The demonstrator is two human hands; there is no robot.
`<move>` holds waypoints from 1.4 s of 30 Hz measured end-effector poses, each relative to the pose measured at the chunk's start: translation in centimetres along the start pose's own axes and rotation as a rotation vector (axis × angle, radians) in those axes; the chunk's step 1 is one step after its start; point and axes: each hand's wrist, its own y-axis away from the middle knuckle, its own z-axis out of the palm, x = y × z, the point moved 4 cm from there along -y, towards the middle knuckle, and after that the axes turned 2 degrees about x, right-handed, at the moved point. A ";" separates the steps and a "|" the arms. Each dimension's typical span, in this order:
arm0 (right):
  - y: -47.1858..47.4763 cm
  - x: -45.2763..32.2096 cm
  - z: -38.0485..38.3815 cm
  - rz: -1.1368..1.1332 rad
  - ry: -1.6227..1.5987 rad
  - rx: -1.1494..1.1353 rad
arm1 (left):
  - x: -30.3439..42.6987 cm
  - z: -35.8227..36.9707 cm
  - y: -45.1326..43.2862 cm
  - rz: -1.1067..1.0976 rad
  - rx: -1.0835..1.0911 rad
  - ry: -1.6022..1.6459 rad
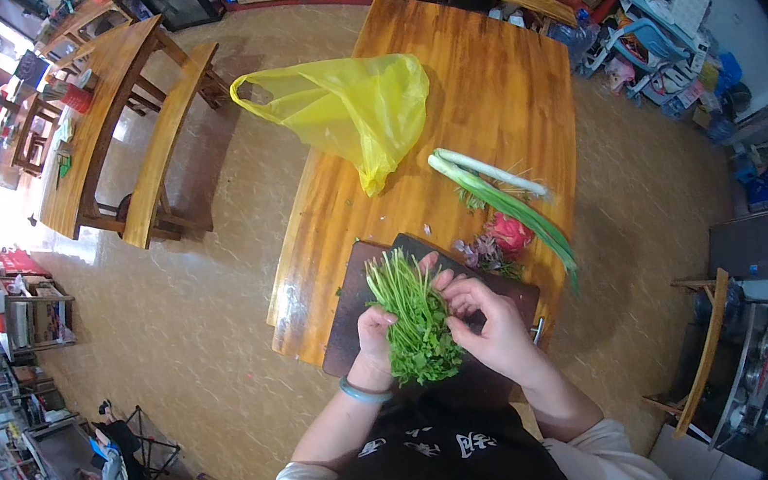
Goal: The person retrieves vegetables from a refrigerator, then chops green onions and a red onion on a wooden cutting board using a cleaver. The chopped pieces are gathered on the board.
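A bunch of leafy green herbs (420, 330), which looks like coriander, is upheld in my left hand (373, 337), its pale stems pointing away from me and its leaves towards me. Fingertips of that hand show past the stems on the far side. My right hand (487, 321) touches the bunch's right edge, thumb and forefinger bent; whether it pinches a sprig cannot be told. Both hands are above dark cutting boards (350, 340) that overlap near the table's front edge. Purplish trimmings or peels (482, 253) lie just beyond the right hand, beside a pinkish-red round thing (509, 232).
Large green onions (508, 204) lie across the right of the wooden table (480, 86). A yellow plastic bag (365, 103) rests at the far left, partly over the edge. A metal handle (538, 330) shows by the boards. Benches (172, 144) and another table (110, 124) stand left.
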 end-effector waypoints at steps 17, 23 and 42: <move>3.5 0.4 1.4 -0.078 0.362 0.024 | -0.9 0.5 1.1 0.124 0.064 -0.177; 4.2 6.4 3.3 0.460 -0.524 -0.045 | -0.8 -0.6 2.2 0.076 0.219 -0.101; 5.4 8.3 -0.9 0.642 -0.753 -0.349 | 0.7 0.0 4.9 0.001 0.172 -0.297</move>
